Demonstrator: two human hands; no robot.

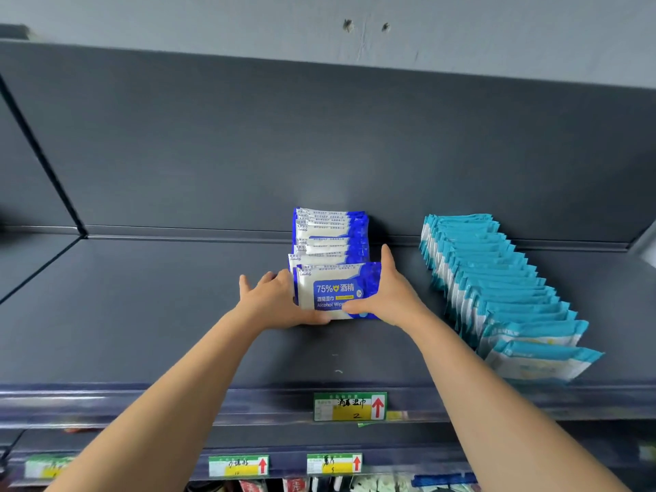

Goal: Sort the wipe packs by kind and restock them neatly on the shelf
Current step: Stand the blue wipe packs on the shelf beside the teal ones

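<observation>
A row of dark-blue-and-white alcohol wipe packs (330, 236) stands upright on the dark grey shelf (159, 314), running back to the rear panel. My left hand (273, 300) holds the left edge of the front alcohol wipe pack (332, 291), thumb under its bottom edge, fingers spread. My right hand (387, 292) clasps its right edge, thumb across the lower front and fingers along the side. To the right, a long slanting row of light-blue wipe packs (497, 285) leans back toward the panel.
A green-and-yellow price tag (349, 406) with a red arrow sits on the shelf's front rail. Two more tags (333, 463) hang on the lower rail, with goods below. A shelf divider line (42, 161) runs at the left.
</observation>
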